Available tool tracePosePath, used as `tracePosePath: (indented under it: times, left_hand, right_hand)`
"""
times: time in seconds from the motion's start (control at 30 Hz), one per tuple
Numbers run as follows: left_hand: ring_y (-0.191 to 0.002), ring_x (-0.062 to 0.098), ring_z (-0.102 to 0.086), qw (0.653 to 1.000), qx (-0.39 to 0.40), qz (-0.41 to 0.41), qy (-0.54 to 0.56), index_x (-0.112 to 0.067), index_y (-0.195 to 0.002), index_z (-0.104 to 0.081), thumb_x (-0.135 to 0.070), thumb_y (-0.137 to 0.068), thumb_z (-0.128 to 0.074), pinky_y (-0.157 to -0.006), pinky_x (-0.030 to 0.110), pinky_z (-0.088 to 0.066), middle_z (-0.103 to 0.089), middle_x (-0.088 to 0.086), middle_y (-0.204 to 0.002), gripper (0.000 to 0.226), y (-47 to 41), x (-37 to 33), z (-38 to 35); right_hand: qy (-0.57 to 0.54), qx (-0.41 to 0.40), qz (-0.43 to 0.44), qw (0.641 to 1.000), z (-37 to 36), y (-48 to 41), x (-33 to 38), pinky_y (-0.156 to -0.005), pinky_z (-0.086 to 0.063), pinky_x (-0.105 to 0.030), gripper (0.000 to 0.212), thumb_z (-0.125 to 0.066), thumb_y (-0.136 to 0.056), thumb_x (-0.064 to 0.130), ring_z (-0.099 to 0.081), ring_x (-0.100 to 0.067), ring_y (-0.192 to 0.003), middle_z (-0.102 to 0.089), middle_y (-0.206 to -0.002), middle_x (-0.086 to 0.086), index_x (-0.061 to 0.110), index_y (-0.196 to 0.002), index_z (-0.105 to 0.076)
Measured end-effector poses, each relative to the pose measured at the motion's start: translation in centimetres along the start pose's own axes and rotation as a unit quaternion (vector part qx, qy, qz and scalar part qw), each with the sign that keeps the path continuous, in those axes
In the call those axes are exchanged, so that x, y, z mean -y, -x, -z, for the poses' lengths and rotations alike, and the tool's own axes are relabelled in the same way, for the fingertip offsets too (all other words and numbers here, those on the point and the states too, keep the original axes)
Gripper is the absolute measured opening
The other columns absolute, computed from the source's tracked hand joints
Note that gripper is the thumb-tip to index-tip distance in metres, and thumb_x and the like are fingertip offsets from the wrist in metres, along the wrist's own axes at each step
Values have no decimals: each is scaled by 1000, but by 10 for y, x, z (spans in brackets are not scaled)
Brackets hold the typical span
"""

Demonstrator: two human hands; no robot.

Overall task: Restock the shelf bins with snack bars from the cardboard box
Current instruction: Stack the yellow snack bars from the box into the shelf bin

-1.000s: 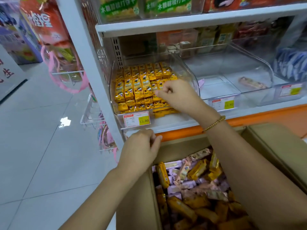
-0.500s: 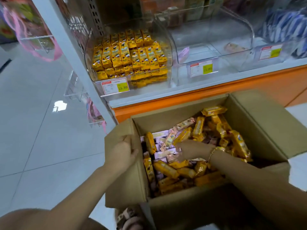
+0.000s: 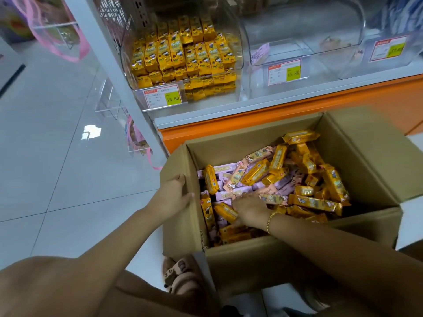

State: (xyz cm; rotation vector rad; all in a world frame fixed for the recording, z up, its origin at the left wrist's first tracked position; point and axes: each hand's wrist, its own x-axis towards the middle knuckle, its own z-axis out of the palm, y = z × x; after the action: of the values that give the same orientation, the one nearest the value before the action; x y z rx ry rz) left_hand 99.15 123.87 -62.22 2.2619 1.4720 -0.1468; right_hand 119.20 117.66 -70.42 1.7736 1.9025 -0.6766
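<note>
An open cardboard box (image 3: pixel 251 259) on the floor holds a jumble of yellow, pink and purple snack bars (image 3: pixel 279 177). My left hand (image 3: pixel 174 195) grips the box's left flap. My right hand (image 3: pixel 249 210) is down among the bars near the box's left side, fingers curled around a yellow bar (image 3: pixel 225 211). Above, a clear shelf bin (image 3: pixel 183 53) is packed with rows of yellow bars. The clear bin (image 3: pixel 304 42) to its right holds only a purple bar at its left wall and one bar at the back.
Yellow price tags (image 3: pixel 163 97) hang on the bin fronts. An orange shelf base (image 3: pixel 274 115) runs behind the box. A white upright post (image 3: pixel 109 65) and pink bags (image 3: pixel 68 40) hang to the left over grey floor tiles. My slipper (image 3: pixel 180 275) rests by the box's near corner.
My right hand left the yellow bin and dropped into the box, then shifted left among the bars. My view tilted down. The left hand stayed on the box flap.
</note>
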Motion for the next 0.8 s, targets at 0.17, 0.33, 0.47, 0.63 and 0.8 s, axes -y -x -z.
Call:
tracePosePath:
  times: [0.17,0.33,0.47,0.63,0.8]
  left_hand:
    - [-86,22,-53,1000,2,9,12,-1,-114,-48,-29,-92,-57,-70,26,-41,-52,6,-96,37,-1,0,2]
    - [-107,27,-57,998,-35,5,44,-6,-131,-47,-23,-90,-61,-90,36,-47,-55,11,-127,47,-1,-5,7]
    - [-117,20,-54,983,-74,24,164,-15,-133,-50,-25,-88,-65,-92,23,-39,-52,2,-136,49,-5,-21,16]
    - [-106,13,-64,893,30,11,449,-21,-103,-69,-43,-74,-76,-99,29,-46,-70,-2,-107,37,-5,-43,27]
    - [-99,15,-68,802,29,3,597,-10,-97,-69,-31,-67,-73,-92,27,-51,-73,2,-100,37,-4,-58,38]
  right_hand:
    - [-24,21,-20,999,4,-6,-3,-95,-44,-42,51,-68,-84,42,-49,-31,-118,-54,-124,-9,13,-122,-52]
    - [-286,27,-22,958,34,5,-32,-70,-39,-26,31,-65,-85,26,-50,-18,-89,-56,-112,-11,9,-111,-61]
    - [-642,58,5,765,56,23,-59,-84,-46,-34,28,-65,-87,23,-53,-18,-106,-55,-119,0,22,-114,-58]
    - [-811,131,182,541,85,47,-54,-88,-47,-36,46,-80,-73,30,-57,-19,-103,-63,-119,-3,24,-116,-66]
    - [-840,146,218,476,97,48,-41,-71,-53,-32,67,-90,-59,29,-63,-21,-93,-64,-115,-9,16,-119,-64]
